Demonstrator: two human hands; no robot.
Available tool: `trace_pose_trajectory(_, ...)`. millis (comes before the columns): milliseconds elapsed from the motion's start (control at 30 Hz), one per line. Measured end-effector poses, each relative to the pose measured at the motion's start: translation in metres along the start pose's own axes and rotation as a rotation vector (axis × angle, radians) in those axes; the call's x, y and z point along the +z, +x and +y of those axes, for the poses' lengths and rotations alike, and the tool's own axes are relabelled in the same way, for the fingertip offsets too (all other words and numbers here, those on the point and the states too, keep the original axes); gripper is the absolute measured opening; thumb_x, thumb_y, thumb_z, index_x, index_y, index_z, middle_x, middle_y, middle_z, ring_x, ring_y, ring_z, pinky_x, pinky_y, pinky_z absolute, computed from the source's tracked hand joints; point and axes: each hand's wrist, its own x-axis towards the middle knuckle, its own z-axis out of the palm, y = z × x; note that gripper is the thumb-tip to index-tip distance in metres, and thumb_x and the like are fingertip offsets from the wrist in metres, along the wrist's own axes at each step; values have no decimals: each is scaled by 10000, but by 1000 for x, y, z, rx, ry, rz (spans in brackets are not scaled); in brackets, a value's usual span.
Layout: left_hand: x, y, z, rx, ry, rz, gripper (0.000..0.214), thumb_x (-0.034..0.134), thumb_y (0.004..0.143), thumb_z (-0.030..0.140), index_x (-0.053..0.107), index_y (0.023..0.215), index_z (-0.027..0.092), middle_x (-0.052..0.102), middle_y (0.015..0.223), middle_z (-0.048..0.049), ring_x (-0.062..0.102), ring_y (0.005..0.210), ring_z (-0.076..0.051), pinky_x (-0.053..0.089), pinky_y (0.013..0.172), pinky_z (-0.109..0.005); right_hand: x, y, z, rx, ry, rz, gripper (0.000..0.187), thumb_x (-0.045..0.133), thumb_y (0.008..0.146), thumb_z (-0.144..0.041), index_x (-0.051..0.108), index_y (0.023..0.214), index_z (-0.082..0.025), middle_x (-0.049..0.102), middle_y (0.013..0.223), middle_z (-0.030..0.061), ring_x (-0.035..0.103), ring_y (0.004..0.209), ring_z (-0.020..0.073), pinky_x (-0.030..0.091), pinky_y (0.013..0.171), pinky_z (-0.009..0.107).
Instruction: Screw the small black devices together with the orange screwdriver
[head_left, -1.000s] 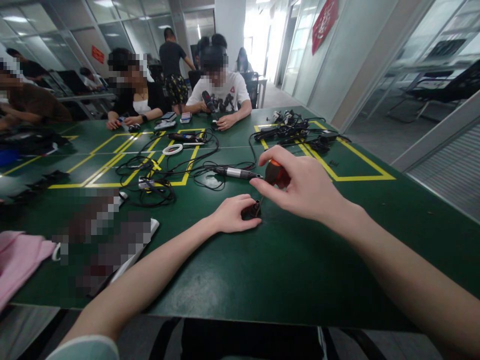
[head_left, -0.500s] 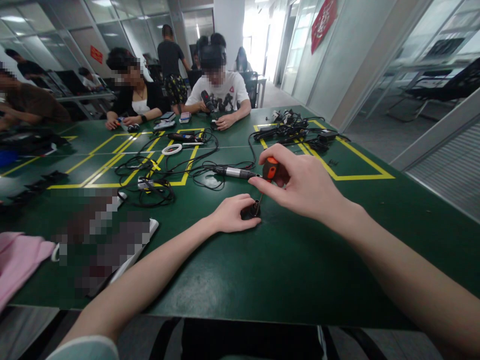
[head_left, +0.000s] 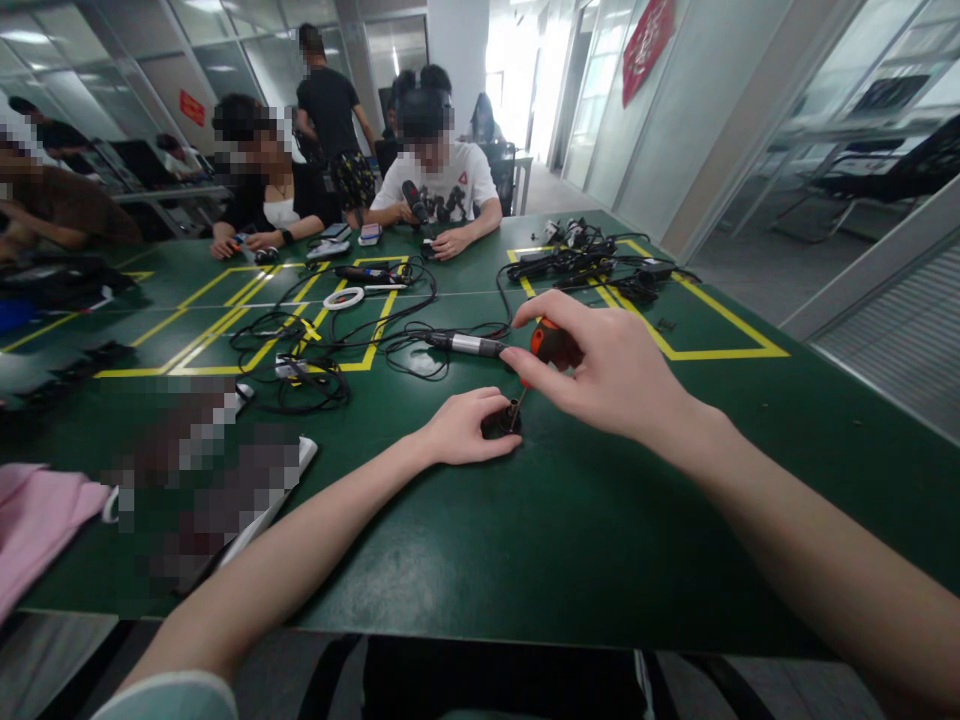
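Observation:
My left hand (head_left: 469, 428) rests on the green table (head_left: 420, 540), thumb and fingers closed around a small black part (head_left: 499, 424). A short metal post or tube stands up from that part; its exact kind I cannot make out. Above and to the right, my right hand (head_left: 600, 365) holds a screwdriver (head_left: 551, 343) with an orange and black handle. Its index finger and thumb are a little off the handle, while the other fingers stay behind it. The thin shaft slants down to the black part, and its tip is hidden there.
A silver and black pen-shaped electric screwdriver (head_left: 469, 345) with a cable lies just beyond my hands. Tangled black cables (head_left: 322, 385) lie to the left, and a heap of black cables and adapters (head_left: 577, 255) at the back right. Small screws (head_left: 666, 325) lie farther right. Co-workers sit opposite.
My right thumb and index finger have loosened from the screwdriver handle, which has shifted slightly to the right. My left hand and the black part stay in place.

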Motion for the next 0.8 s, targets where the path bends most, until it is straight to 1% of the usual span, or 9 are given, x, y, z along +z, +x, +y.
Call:
trace_pose_trajectory(100, -1, -1, 1, -12, 7, -2, 265, 719, 905, 456, 672, 920, 195, 664, 922, -47, 640, 819, -204, 515, 745, -306, 0, 0, 0, 21, -20, 3, 308, 573, 933, -409, 703, 1086, -175, 650, 660, 6, 604, 562, 193, 351, 596, 302)
trace_pose_trajectory(167, -1, -1, 1, -9, -4, -4, 260, 720, 907, 452, 679, 941, 197, 677, 952, -52, 653, 847, -209, 526, 767, -308, 0, 0, 0, 22, -37, 5, 328, 559, 896, -336, 689, 1150, -174, 663, 697, 12, 591, 553, 188, 357, 603, 305)
trace_pose_trajectory(233, -1, -1, 1, -5, -9, -6, 258, 717, 911, 451, 689, 964, 201, 685, 978, -58, 661, 872, -218, 535, 788, -317, 0, 0, -1, 20, -36, 4, 353, 556, 848, -289, 673, 1161, -175, 677, 727, 18, 590, 556, 186, 362, 609, 305)
trace_pose_trajectory(333, -1, -1, 1, -6, -2, -11, 262, 715, 909, 451, 692, 971, 198, 683, 975, -60, 657, 873, -223, 533, 791, -325, 0, 0, -1, 17, -13, -1, 269, 585, 868, -359, 665, 1062, -190, 671, 703, 14, 601, 572, 191, 355, 606, 300)
trace_pose_trajectory(433, -1, -1, 1, -15, 2, -11, 269, 716, 904, 454, 684, 952, 191, 675, 953, -54, 646, 847, -212, 520, 764, -314, 0, 0, -1, 35, 4, -9, 266, 609, 917, -456, 655, 995, -205, 654, 656, 2, 590, 559, 187, 340, 596, 296)
trace_pose_trajectory(533, -2, -1, 2, -25, 3, -10, 272, 714, 903, 459, 681, 945, 192, 664, 924, -45, 632, 814, -201, 509, 738, -305, 0, 0, -1, 37, 18, -12, 230, 583, 912, -351, 653, 1073, -203, 651, 657, -6, 581, 547, 183, 339, 590, 292)
trace_pose_trajectory(633, -1, -1, 1, -14, 1, -10, 273, 709, 905, 457, 688, 961, 191, 671, 943, -52, 634, 823, -208, 515, 749, -316, 0, -1, -2, 17, 1, -1, 321, 573, 849, -270, 642, 1154, -201, 643, 684, -9, 574, 552, 185, 347, 593, 293)
trace_pose_trajectory(700, -1, 0, 1, -8, 4, -9, 277, 711, 903, 462, 689, 956, 191, 677, 947, -57, 640, 835, -216, 521, 760, -324, 0, -1, -2, 5, -16, 1, 309, 596, 850, -303, 646, 1139, -207, 637, 694, -9, 566, 555, 185, 348, 599, 294)
trace_pose_trajectory(800, -1, 0, 1, -9, 3, -6, 267, 719, 903, 453, 685, 950, 193, 683, 952, -56, 646, 840, -213, 524, 767, -320, 0, -1, 0, 21, -31, -8, 284, 655, 884, -420, 656, 1077, -213, 639, 683, -5, 569, 562, 191, 333, 598, 293)
